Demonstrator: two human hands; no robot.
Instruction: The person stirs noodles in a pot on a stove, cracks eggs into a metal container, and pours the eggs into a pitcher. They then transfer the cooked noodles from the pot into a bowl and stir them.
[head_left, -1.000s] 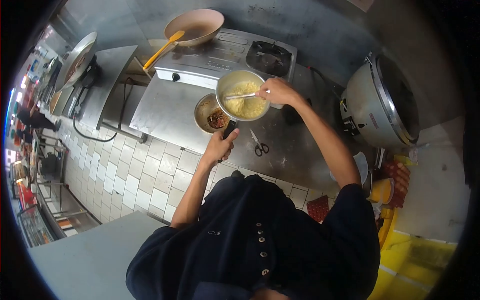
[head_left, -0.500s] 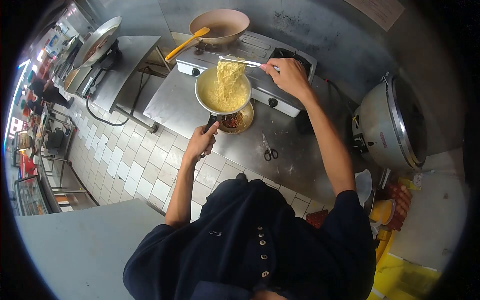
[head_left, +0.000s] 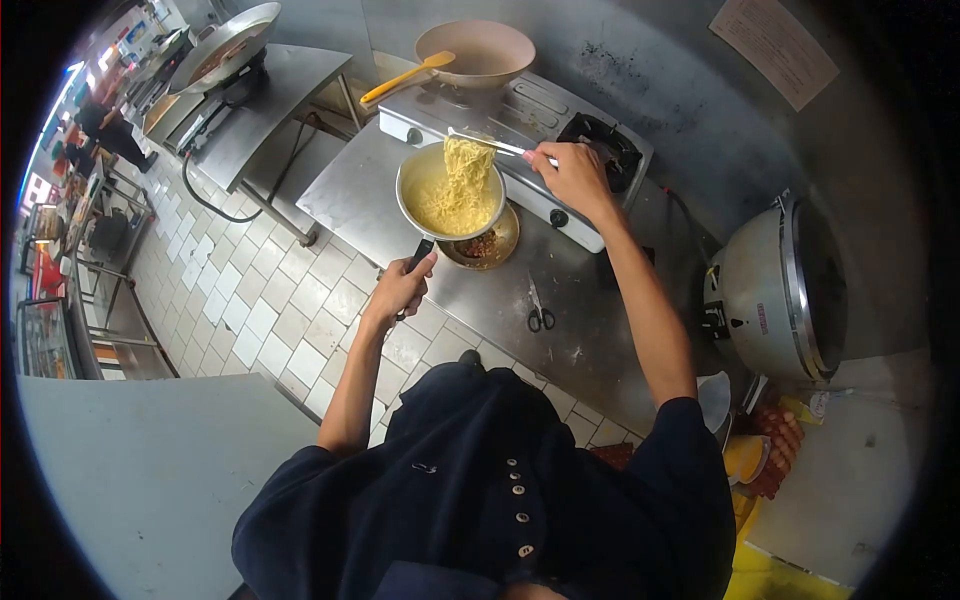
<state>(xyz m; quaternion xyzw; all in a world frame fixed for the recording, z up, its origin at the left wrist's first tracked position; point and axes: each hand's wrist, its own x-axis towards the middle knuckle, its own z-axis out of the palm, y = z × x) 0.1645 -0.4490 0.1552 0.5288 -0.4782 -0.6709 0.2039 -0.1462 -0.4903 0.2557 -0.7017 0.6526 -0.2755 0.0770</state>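
My left hand [head_left: 402, 287] is wrapped round the black handle of a saucepan [head_left: 412, 213], which is tilted over the counter. Pale yellow noodles [head_left: 468, 178] rise from the pan in a bundle, hanging from a long silver utensil [head_left: 512, 149]; its exact kind is hard to tell. The other end of that utensil is pinched in my right hand [head_left: 577, 178]. Partly hidden below the pan, a round bowl [head_left: 508, 245] holds something dark reddish-brown. Black-handled scissors [head_left: 540, 312] lie on the counter to the right of the bowl.
Behind the saucepan is a gas stove [head_left: 530, 190], bearing a wide pan [head_left: 480, 42] with a yellow spatula [head_left: 405, 78] across its rim. A large cooker [head_left: 765, 285] stands at right. Another wok [head_left: 222, 48] sits at far left. A person [head_left: 110, 130] stands in the distance.
The camera view has shifted, so the stove and counter sit slightly further right. The saucepan looks more tilted, and the noodles still hang from the utensil. Both hands keep their grips.
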